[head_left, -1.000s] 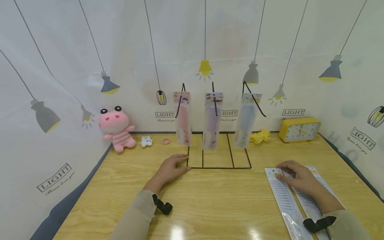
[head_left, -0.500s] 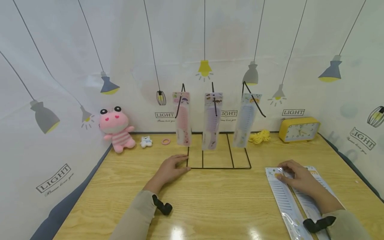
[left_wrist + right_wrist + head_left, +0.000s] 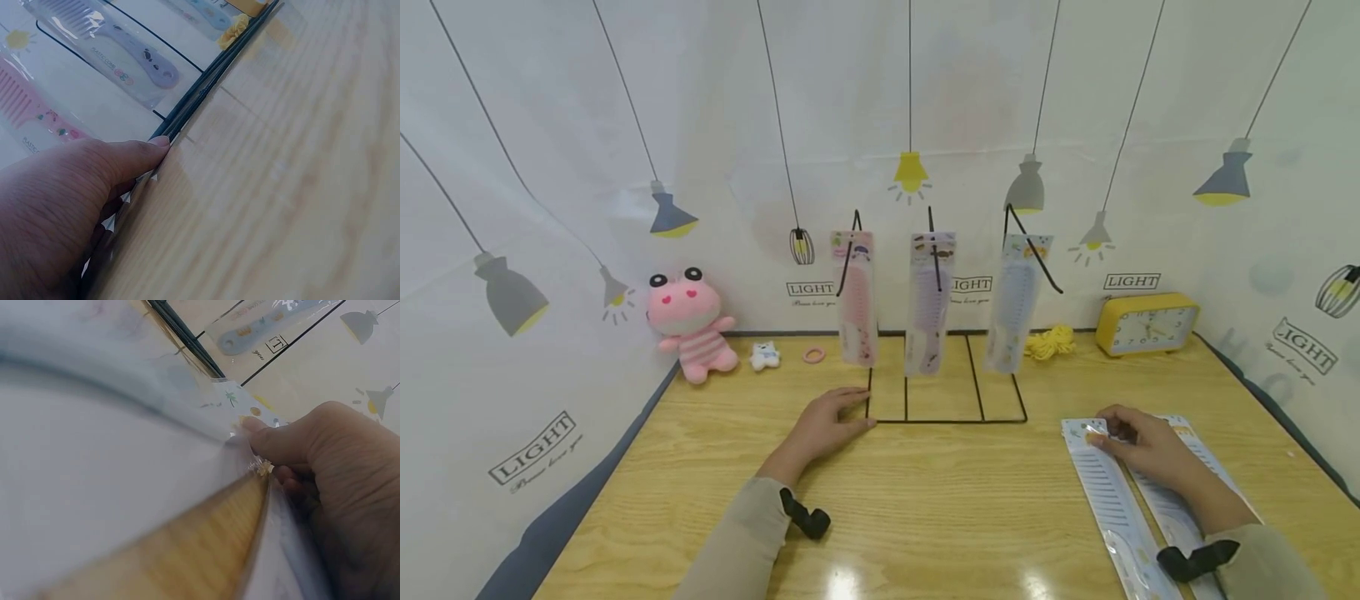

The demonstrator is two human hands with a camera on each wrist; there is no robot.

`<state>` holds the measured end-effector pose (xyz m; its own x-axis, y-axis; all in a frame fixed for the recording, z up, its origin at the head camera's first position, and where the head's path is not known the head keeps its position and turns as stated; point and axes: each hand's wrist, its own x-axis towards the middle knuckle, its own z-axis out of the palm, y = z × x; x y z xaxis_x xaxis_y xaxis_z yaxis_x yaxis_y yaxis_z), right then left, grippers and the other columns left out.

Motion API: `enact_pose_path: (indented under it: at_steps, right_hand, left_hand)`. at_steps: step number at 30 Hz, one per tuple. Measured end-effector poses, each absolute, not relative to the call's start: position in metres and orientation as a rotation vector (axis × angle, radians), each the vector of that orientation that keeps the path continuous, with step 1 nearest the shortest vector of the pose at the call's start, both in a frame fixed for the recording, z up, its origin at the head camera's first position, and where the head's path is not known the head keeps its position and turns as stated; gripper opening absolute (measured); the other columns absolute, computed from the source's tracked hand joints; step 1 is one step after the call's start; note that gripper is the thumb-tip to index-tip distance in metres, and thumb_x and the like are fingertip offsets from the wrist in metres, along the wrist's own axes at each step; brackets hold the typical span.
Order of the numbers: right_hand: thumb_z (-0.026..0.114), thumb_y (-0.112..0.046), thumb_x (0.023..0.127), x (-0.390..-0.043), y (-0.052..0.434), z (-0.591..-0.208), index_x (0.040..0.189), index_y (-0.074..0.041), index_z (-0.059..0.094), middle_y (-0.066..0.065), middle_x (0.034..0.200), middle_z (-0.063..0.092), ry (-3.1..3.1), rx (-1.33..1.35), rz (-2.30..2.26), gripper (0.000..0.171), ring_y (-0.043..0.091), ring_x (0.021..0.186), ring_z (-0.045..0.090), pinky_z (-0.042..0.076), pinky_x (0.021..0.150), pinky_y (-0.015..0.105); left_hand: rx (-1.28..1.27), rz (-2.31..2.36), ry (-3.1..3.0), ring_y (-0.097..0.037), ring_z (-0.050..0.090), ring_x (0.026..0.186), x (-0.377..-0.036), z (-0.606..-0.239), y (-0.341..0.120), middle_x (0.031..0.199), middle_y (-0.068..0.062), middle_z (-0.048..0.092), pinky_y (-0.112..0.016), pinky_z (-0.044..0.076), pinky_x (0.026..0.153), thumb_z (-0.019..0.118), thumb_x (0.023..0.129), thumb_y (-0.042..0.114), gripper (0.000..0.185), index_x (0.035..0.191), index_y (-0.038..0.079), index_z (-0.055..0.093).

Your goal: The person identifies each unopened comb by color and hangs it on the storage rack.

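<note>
Far left of the bench sits one pink plush. The left hand lies flat with relaxed fingers against the near-left corner of the wire rack, where three packaged combs hang: pink, purple, blue. Over on the right, the right hand has its fingers pinching the top end of the nearer comb pack. Its long axis runs toward the person, and a second pack lies just beside it. So two packs lie flat, three hang.
</note>
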<state>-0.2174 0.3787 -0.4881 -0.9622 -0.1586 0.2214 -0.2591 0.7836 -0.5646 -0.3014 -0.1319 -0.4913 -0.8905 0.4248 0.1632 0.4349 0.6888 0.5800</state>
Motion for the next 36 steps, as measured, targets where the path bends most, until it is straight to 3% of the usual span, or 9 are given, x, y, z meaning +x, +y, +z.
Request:
enact_pose_path:
  at_steps: [25, 36]
  right_hand:
    - [0.068, -0.044, 0.096, -0.2192, 0.3804, -0.4904, 0.113, -0.014, 0.071, 0.0, 0.096, 0.068, -2.813, 0.167, 1.006, 0.034, 0.011, 0.081, 0.057, 0.048, 0.067, 0.026]
    - [0.069, -0.041, 0.096, -0.2161, 0.383, -0.4846, 0.113, -0.012, 0.072, 0.003, 0.104, 0.072, -2.738, 0.128, 1.104, 0.034, 0.003, 0.087, 0.061, 0.049, 0.072, 0.02]
  left_hand:
    - [-0.732, -1.011, -2.857, -0.027, 0.042, 0.141, -0.3017, -0.4928, -0.1318, 0.15, 0.001, 0.05, -0.049, 0.033, 0.117, 0.07, 0.094, 0.045, 0.057, 0.144, 0.021, 0.058]
    - [-0.757, -1.018, -2.846, -0.029, 0.044, 0.139, -0.3013, -0.4925, -0.132, 0.149, -0.002, 0.052, -0.051, 0.035, 0.116, 0.07, 0.094, 0.044, 0.056, 0.143, 0.019, 0.059]
